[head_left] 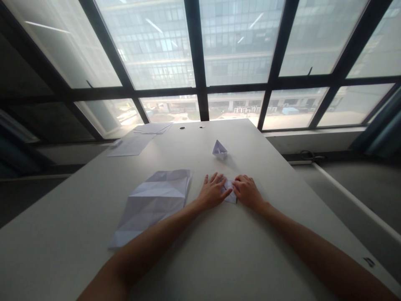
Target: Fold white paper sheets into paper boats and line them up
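Observation:
A small piece of folded white paper (231, 196) lies flat on the table between my two hands. My left hand (213, 191) rests on its left part with the fingers spread, the thumb reaching over the paper. At its right edge, my right hand (247, 190) has its fingers curled together, with thumb and fingertips closed on the paper's upper right corner. Part of the paper is hidden under both hands. Just beyond them a folded paper boat (219, 149) stands upright on the table.
Creased white sheets (156, 200) lie left of my left forearm, which partly covers them. Flat white paper (133, 144) is at the far left of the white table (200, 259). A small dark object (369, 261) sits near the right edge. Large windows (234, 42) stand behind.

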A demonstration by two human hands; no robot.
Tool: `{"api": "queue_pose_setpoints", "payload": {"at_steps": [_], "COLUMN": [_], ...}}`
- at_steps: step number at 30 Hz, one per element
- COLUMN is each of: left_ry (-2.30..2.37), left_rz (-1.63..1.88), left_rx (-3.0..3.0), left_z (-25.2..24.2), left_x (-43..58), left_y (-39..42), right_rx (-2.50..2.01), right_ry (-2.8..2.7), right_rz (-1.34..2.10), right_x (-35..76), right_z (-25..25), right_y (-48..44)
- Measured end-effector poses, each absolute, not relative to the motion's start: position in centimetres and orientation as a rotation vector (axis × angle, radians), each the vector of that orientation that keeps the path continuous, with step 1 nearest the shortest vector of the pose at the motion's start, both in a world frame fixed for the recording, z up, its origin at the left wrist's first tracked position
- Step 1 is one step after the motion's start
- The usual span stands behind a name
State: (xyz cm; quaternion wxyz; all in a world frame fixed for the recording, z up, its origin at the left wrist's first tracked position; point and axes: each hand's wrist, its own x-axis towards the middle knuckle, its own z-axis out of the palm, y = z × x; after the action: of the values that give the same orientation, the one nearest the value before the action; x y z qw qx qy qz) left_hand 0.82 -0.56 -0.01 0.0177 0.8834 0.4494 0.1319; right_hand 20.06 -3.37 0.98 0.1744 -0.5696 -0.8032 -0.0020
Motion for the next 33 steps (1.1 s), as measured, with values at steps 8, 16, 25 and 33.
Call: {"api": "queue_pose_setpoints", "payload": {"at_steps": [8,16,25,33], "left_ry": [1.202,0.993,1.036,1.219], "left_rz": [0.191,0.272,0.454,0.567], "left_rx": [2.748,2.822,2.742,2.637], "left_z": [0.0,0.8,0.4,0.4], "left_x": [0.1,0.2,0.7,0.7], "left_y": [0.0,-0.5,-0.6,-0.4], "right_rx": [-1.666,-1.704,-1.782,-1.896], "right_ry": [-2.236,-2.211,-2.223,-2.182], "right_rz": [-0.069,-0.095,-0.144,-0.179], "right_x": [20.3,20.3,20.5,20.9], "right_z": [0.6,0.7,0.9,0.9], "right_y": [-3.2,-3.3,-3.2,-3.1]}}
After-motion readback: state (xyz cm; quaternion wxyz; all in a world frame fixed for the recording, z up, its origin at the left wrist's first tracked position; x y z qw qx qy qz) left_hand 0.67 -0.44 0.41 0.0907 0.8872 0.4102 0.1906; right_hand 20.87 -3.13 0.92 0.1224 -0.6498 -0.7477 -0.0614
